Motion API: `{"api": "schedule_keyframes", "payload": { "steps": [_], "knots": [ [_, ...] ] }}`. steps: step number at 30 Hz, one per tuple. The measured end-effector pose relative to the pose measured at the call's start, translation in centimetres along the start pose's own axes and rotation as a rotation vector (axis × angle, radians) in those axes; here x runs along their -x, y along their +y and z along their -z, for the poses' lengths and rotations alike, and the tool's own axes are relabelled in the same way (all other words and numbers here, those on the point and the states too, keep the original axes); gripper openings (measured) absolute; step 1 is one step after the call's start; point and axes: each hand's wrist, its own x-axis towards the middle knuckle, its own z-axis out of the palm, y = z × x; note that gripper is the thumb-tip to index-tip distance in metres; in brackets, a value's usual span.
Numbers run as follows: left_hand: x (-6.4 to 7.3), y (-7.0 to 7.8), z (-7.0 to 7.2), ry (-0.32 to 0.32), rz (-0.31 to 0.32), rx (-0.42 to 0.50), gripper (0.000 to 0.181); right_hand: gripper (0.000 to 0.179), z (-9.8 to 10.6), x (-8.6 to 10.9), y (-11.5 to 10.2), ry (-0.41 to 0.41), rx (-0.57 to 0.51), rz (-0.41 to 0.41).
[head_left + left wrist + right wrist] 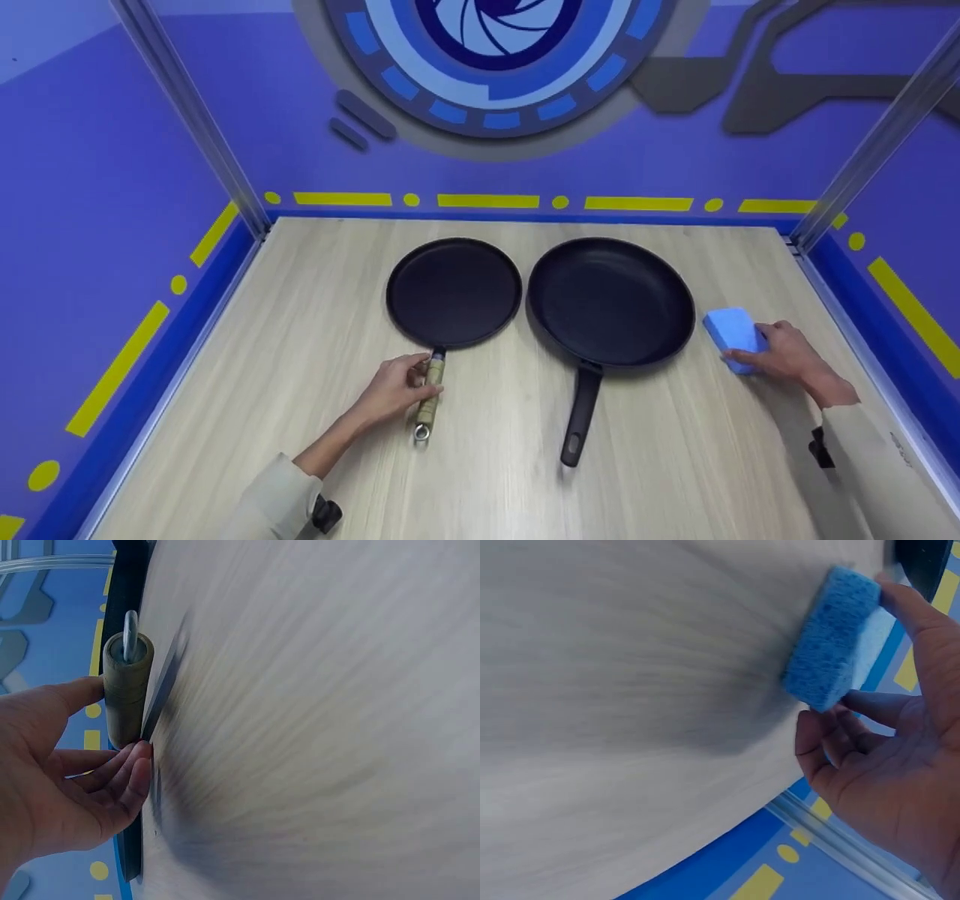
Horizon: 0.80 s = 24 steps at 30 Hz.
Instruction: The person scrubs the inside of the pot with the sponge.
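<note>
A flat, low-rimmed black crepe pan (454,292) lies left of centre on the table, its wooden handle (430,397) towards the person. My left hand (394,390) pinches that handle between thumb and fingers; the left wrist view shows the handle's metal ring (130,636) end-on. Right of the crepe pan sits a deeper black frying pan (611,300), with its dark handle (580,416) untouched. Beyond it my right hand (787,352) grips a blue sponge (731,334). In the right wrist view the thumb presses one end of the sponge (831,637), the fingers the other.
Both pans stand side by side on the pale wooden table (495,465), rims close together. Blue-purple panels with yellow marks enclose the back wall (480,176) and both sides. Metal posts (202,120) rise at the two rear corners.
</note>
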Motion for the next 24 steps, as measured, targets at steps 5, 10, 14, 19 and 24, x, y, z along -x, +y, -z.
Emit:
{"api": "schedule_keyframes", "payload": {
  "steps": [5, 10, 14, 19, 24],
  "knots": [
    [0.4, 0.1, 0.0, -0.013, 0.032, 0.069, 0.055, 0.1, 0.0, 0.3, -0.2, -0.029, -0.005, -0.008],
    [0.6, 0.3, -0.1, -0.04, 0.058, 0.088, 0.055, 0.1, 0.0, 0.8, -0.3, -0.039, -0.004, -0.017],
    [0.4, 0.4, 0.0, -0.056, 0.089, 0.079, 0.055, 0.096, 0.3, 0.7, -0.3, -0.042, -0.027, -0.009],
    [0.0, 0.5, 0.2, -0.099, 0.125, 0.113, 0.058, 0.091, 1.7, 0.0, -0.4, -0.044, -0.047, -0.028],
    [0.2, 0.3, 0.8, -0.161, 0.142, 0.125, 0.066, 0.087, 3.7, -0.8, -1.7, -0.027, -0.014, 0.01]
  ]
}}
